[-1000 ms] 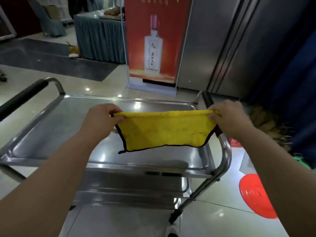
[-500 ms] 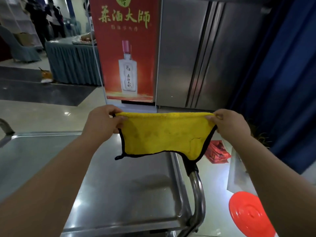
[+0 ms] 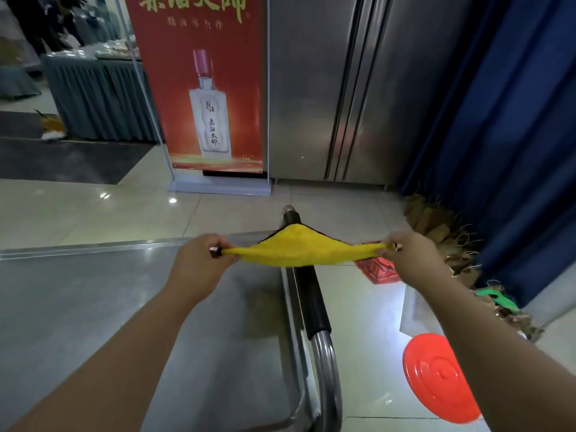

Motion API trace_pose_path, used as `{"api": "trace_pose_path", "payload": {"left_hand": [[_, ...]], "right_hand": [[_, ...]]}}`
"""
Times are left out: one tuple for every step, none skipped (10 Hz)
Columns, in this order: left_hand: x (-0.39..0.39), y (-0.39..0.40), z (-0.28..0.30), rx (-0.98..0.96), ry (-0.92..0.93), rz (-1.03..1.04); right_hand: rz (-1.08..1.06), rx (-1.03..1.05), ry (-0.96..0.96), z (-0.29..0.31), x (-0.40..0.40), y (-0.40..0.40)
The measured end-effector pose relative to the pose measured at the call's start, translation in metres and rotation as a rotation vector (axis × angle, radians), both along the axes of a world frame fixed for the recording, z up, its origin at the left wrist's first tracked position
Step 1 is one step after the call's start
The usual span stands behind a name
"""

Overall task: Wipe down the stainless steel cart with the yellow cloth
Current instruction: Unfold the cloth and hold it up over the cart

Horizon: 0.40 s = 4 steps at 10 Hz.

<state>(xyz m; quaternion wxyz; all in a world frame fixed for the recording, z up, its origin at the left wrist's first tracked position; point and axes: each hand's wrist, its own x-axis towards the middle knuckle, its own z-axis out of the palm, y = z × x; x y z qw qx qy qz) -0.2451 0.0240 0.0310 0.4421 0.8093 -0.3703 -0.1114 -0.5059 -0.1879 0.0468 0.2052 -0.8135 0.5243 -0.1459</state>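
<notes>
Yellow cloth (image 3: 299, 249) stretched taut and nearly flat between both hands, draped across the black-sleeved handle (image 3: 307, 291) at the right edge of the stainless steel cart (image 3: 93, 307); far hem with dark trim peaked up over the handle. Left hand (image 3: 199, 263) above the cart's top tray near its far right corner, fingers curled and pinching the cloth's left end. Right hand (image 3: 411, 255) out past the cart's right edge, over the floor, fingers curled and pinching the cloth's right end. Possibly resting on the handle at mid-span, though contact hard to judge from this angle. Bare metal of the handle (image 3: 325, 378) curving down toward the cart's near right corner. Top tray dull and reflective, raised rim along its far edge. On the tiled floor right of the cart: a red round lid (image 3: 436, 378) near the near right corner, a red packet (image 3: 378, 271) partly hidden behind the cloth, a green item (image 3: 495, 299) beside a heap of dry fibrous stuff (image 3: 436, 226). Beyond the cart's far edge: a red banner with a bottle (image 3: 205, 98), tall steel doors (image 3: 343, 88), a blue curtain (image 3: 498, 120), a skirted table (image 3: 93, 98) far left.
</notes>
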Motion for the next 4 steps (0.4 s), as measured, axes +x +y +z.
{"api": "trace_pose_path", "payload": {"left_hand": [[-0.009, 0.015, -0.032, 0.095, 0.081, -0.036], [-0.016, 0.026, -0.051, 0.145, 0.14, -0.06], [-0.018, 0.031, -0.066, 0.201, 0.162, -0.106], [-0.021, 0.032, -0.075, 0.259, 0.191, -0.132]], "right_hand": [[0.045, 0.114, 0.061, -0.036, -0.014, 0.012], [0.016, 0.176, 0.051, -0.064, -0.025, 0.023], [0.003, 0.241, 0.035, -0.085, -0.03, 0.031], [0.016, 0.263, 0.04, -0.099, -0.03, 0.036]]}}
